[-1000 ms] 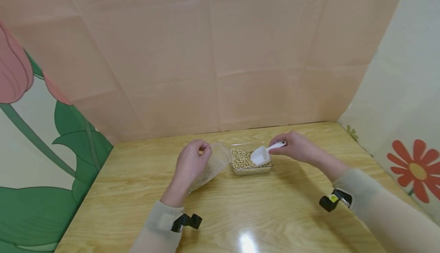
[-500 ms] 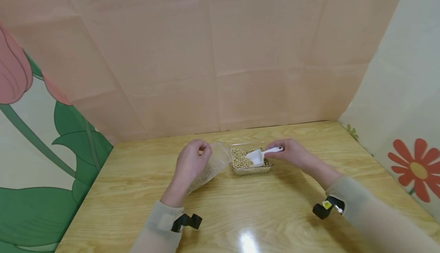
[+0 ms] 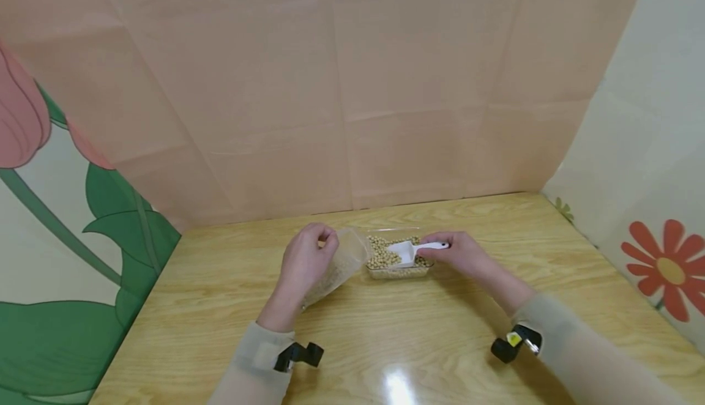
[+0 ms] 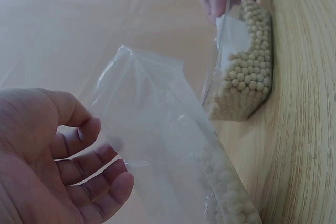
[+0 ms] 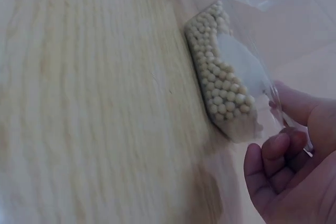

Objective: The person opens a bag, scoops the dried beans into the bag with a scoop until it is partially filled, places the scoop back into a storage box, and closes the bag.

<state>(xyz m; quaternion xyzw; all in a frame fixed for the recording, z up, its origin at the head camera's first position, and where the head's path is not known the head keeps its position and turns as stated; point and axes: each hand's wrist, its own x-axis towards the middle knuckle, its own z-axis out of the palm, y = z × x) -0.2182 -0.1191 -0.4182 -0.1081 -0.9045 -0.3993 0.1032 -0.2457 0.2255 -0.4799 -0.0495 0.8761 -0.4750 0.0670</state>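
Gripping a white scoop (image 3: 404,252) by its handle, the right hand (image 3: 459,251) had the bowl down in the pale beans (image 3: 382,249) in the head view, inside a clear container (image 3: 401,275) on the desk (image 3: 358,350). The 2 hands were well apart: the left hand (image 3: 305,261) seemed to pinch the edge of a clear bag (image 3: 341,261), which leaned with its mouth just beside the container (couldn't tell if they touched).

Left wrist view: beans sat low in the bag too, with loose film above them. Honestly, a steady pinch with the mouth spread wide looked like the way to go there.

Right wrist view: thumb stretched toward the bowl, other fingers curled by the handle. Couldn't tell how full the bowl was, but imo pushing it in low and flat, then levelling it before lifting, was the best bet against spills. Jabbing at the wall probably risked shoving the container.
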